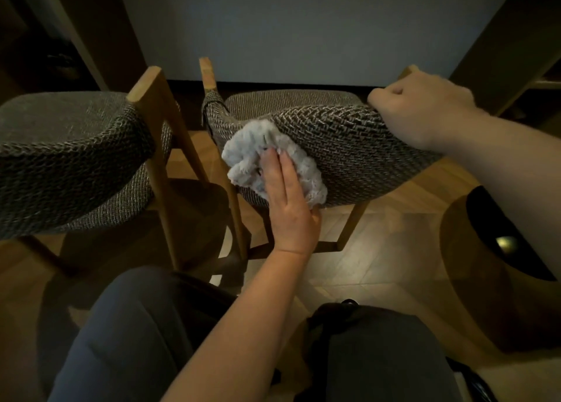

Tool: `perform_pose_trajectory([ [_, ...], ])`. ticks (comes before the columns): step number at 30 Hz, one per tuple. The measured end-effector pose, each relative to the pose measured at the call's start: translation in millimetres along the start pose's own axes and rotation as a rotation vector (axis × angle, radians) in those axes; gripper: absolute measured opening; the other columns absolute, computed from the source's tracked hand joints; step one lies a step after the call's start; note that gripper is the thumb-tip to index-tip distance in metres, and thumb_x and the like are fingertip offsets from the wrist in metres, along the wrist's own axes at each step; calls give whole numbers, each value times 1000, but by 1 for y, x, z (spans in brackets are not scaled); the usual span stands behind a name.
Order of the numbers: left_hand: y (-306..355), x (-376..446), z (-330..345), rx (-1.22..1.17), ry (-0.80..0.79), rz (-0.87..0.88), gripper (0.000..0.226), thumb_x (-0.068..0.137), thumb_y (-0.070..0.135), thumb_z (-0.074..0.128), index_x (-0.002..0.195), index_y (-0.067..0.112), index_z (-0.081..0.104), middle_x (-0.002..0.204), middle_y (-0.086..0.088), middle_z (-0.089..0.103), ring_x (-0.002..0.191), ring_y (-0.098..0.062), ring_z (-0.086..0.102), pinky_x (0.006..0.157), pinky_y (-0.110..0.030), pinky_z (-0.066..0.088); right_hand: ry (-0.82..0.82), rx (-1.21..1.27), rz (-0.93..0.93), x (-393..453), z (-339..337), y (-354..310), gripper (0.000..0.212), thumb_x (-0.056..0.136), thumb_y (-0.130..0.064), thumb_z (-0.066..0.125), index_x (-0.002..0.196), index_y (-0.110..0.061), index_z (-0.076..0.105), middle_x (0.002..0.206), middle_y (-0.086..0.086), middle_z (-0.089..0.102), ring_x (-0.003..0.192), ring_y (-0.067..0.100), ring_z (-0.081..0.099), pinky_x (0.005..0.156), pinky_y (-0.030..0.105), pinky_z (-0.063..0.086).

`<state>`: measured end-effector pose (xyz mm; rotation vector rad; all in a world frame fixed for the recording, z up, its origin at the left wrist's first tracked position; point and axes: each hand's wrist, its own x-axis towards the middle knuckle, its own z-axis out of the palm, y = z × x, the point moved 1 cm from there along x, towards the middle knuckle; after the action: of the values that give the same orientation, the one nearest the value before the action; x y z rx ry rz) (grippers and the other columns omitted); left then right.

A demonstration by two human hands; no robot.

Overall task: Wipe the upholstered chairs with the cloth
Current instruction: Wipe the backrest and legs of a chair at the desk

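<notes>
We press the pale cloth (273, 159) against the tweed back of the right chair (358, 146) with our left hand (288, 201), fingers flat and straight. Our right hand (422, 110) curls over that backrest's top edge. A second chair (69, 159) stands just left.

Two upholstered chairs side by side on the floor (379, 244), backs toward me. Second chair (69, 159) left, apart from the near chair (349, 146) by a narrow gap. My left hand (288, 201) lies flat on the cloth (252, 156), which sits against the left part of the near chair's backrest. My right hand (419, 110) grips that backrest's top right corner. Wall (303, 28) behind both chairs. My knees below, nearest.
</notes>
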<state>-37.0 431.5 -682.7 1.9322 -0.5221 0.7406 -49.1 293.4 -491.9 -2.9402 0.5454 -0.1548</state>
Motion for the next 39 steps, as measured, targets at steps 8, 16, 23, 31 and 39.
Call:
perform_pose_trajectory([
  [8, -44, -107, -22, -23, -726, -396, 104, 85, -6, 57, 145, 26, -22, 153, 5, -32, 141, -9, -17, 120, -43, 18, 36, -21, 20, 0, 1, 1, 52, 91, -47, 28, 55, -13, 44, 62, 7, 48, 64, 23, 42, 77, 35, 25],
  [16, 46, -14, -60, -264, 63, -119, 75, 86, 2, 58, 145, -10, 13, 154, -24, 7, 146, -23, 2, 121, -36, 7, 35, -23, 25, -5, -2, -4, 51, 92, -44, 28, 53, -14, 37, 58, 5, 41, 57, 23, 39, 55, 28, 18],
  [23, 9, 20, -2, 221, -44, 616, 51, 100, 3, 35, 146, 13, 18, 150, -3, 13, 149, -25, -4, 119, -50, 12, 19, -69, 29, -4, -2, -5, 52, 94, -42, 26, 54, -11, 39, 61, 7, 42, 56, 23, 37, 73, 35, 21],
  [31, -77, -26, -10, 416, -1034, 840, 45, 82, 3, 54, 127, 6, 59, 142, -13, 48, 132, -34, 42, 111, -46, 32, 39, -86, 13, -3, 1, -1, 54, 94, -46, 25, 56, -11, 42, 62, 6, 41, 56, 20, 35, 77, 35, 20],
  [39, -53, -39, -32, -56, -1138, 69, 93, 84, 0, 64, 153, 11, 3, 156, -20, 19, 145, -32, 21, 113, -48, 32, 18, -108, 19, -1, 0, -2, 55, 94, -47, 24, 58, -11, 43, 62, 6, 41, 56, 21, 35, 70, 34, 22],
])
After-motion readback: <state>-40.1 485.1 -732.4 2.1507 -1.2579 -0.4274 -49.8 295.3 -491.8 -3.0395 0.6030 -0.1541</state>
